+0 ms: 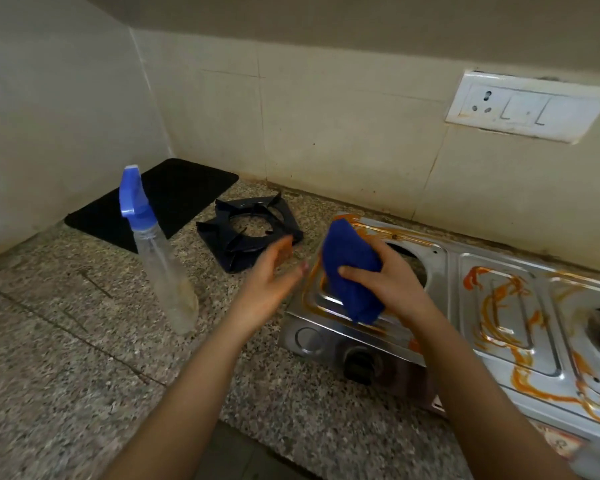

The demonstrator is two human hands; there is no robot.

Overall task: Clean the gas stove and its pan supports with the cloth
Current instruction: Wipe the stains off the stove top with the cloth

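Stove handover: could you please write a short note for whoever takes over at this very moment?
Right hand: grips the cloth over the left end of the stove; whether it touches the steel is unclear.
Left hand: open, holds nothing, above the counter beside the stove.
Pan support: off the stove, lying on the counter to its left.
Spray bottle: upright on the counter.
Done: that support is lifted off.
Left: orange smears cover most of the stove top; wipe them, then clean the support.
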